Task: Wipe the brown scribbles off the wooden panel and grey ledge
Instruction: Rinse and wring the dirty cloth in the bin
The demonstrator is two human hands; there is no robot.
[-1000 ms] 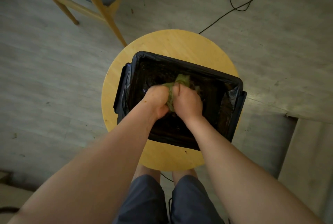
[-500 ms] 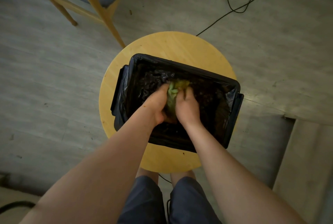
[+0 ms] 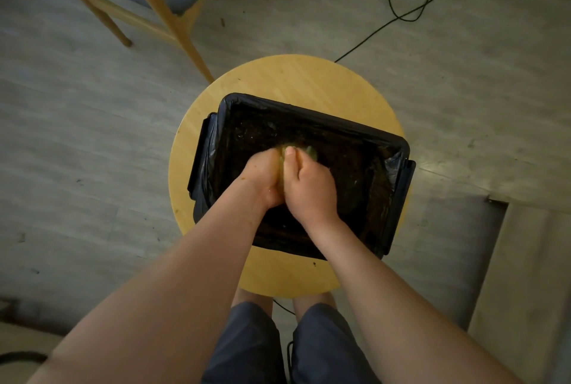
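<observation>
A green cloth [image 3: 296, 149] is bunched between both fists, with only a small yellow-green part showing past the knuckles. My left hand [image 3: 262, 178] grips it from the left and my right hand [image 3: 309, 184] grips it from the right, thumb on top. Both hands press together over a black bin lined with a black plastic bag [image 3: 398, 152]. The bin stands on a round wooden stool [image 3: 296, 80]. No wooden panel with scribbles is in view; a grey step [image 3: 531, 263] shows at the lower right.
A wooden chair [image 3: 160, 0] with a blue-grey seat stands on the grey floor at the upper left. Black cables [image 3: 411, 0] loop across the floor at the upper right. My legs in dark shorts [image 3: 278, 349] are below the stool.
The hands have closed tighter round the cloth, so less of it shows than before. The view has shifted slightly; stool and bin stay put.
</observation>
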